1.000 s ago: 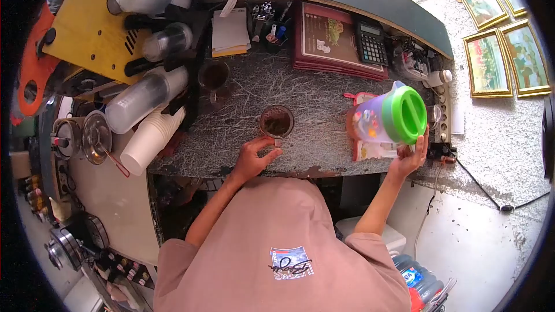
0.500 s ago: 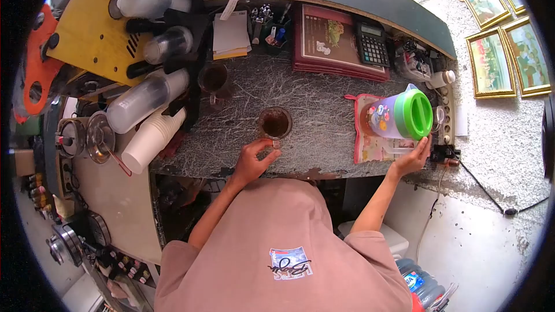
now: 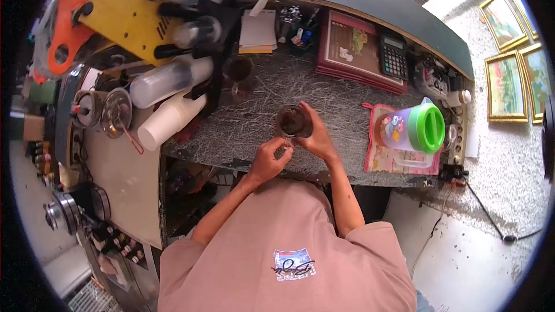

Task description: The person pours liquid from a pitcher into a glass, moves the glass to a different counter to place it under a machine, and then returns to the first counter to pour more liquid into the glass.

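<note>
A glass mug (image 3: pixel 293 122) with dark brown contents is in front of me at the counter's near side. My left hand (image 3: pixel 269 160) pinches its handle, fingers closed. Around the mug's right side curves my right hand (image 3: pixel 317 136), fingers against the glass. Farther back on the left stands a second glass mug (image 3: pixel 239 70), also dark inside. To the right, a clear pitcher (image 3: pixel 399 129) with a bright green lid (image 3: pixel 430 129) is on a pink-edged cloth (image 3: pixel 374 162), apart from both hands.
Stacked paper cups (image 3: pixel 167 122) and plastic cups (image 3: pixel 165 84) jut in from the left. Maroon menu books (image 3: pixel 347 52), a calculator (image 3: pixel 394 58) and papers (image 3: pixel 258 32) line the counter's back. A power strip (image 3: pixel 458 150) runs along the right edge.
My right hand has left the pitcher and come left to the mug's side. My left hand has stayed at the mug's handle. The view has shifted and tilted slightly.
</note>
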